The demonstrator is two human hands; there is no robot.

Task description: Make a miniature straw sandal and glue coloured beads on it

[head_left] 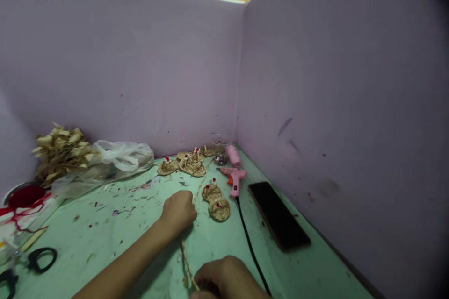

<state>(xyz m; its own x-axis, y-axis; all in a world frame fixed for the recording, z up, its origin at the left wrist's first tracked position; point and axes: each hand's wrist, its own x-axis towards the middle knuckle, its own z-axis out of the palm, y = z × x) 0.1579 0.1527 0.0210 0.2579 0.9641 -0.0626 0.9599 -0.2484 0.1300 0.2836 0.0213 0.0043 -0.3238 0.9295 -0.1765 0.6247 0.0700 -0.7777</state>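
Observation:
A thin, tan twisted straw cord (187,261) runs over the green tabletop. My left hand (179,210) is closed in a fist around it near the middle of the table, and the cord shows on both sides of the fist. Close to the bottom edge, my right hand (226,278) pinches the same cord; its fingertips are partly hidden. Beyond my hands and to the right lies a figure-eight woven straw piece (218,205) with small red beads. More coiled straw pieces (192,166) with red and white beads lie farther back.
A pink glue gun (236,180) with a black cable lies right of the straw pieces, beside a pink roll (233,155). A black phone (278,215) borders the right wall. At left are dried leaves (63,149), a plastic bag (122,155) and black-handled scissors (42,259).

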